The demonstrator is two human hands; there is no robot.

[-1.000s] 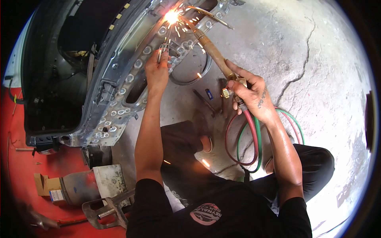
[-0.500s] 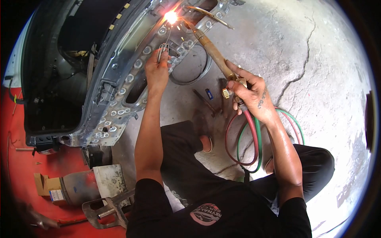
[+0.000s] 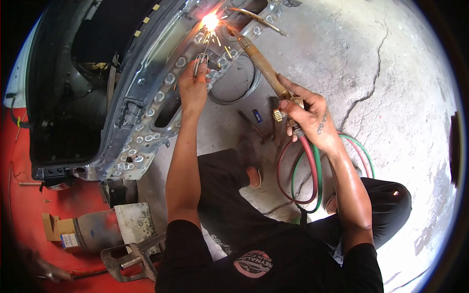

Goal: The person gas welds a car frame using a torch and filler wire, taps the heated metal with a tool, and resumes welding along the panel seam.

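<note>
My right hand [image 3: 307, 115] is wrapped round the brass handle of a gas welding torch [image 3: 264, 66], just above its valve knobs. The torch tip points up and left to a bright glow on a car body panel [image 3: 161, 95], where sparks fly. Red and green hoses [image 3: 312, 171] hang from the torch's lower end. Closed in a pinch, my left hand [image 3: 194, 85] grips a bent bundle of filler wire [image 3: 199, 62], and one thin end reaches up toward the glow. The exact point of contact is lost in the glare.
A coil of wire [image 3: 234, 101] lies on the cracked concrete floor [image 3: 405, 97] below the panel. Near it are a small blue object [image 3: 257, 115] and a hammer-like tool [image 3: 251, 124]. At lower left are a cylinder [image 3: 100, 229], a cardboard box [image 3: 56, 227] and a metal clamp-like frame [image 3: 129, 261].
More sparks now spray downward from the glow, and the glow looks a little wider. Both hands, the torch and the wire stay almost in place.
</note>
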